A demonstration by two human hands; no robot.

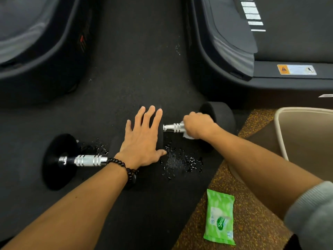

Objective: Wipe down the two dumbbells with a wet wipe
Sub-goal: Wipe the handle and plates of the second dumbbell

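Right hand [198, 124] grips wipe [187, 135] around right dumbbell [219, 114] handle; left hand [144, 139] lies flat on its inner head.

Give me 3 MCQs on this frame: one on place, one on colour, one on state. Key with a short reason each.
1. Where does the wipes packet lie?
A. on the speckled brown mat, near the right forearm
B. on top of the left dumbbell
C. inside the beige bin

2. What colour is the wipes packet?
A. blue
B. green
C. red

3. What is the right hand doing?
A. lying flat on the floor
B. holding the packet
C. gripping a white wipe round the right dumbbell's handle

Key: 1 A, the packet lies on the brown mat, clear of bin and weights. 2 B, its wrapper is bright green. 3 C, the fingers curl round the chrome handle with wipe showing below, while the left hand lies open on that dumbbell's black end.
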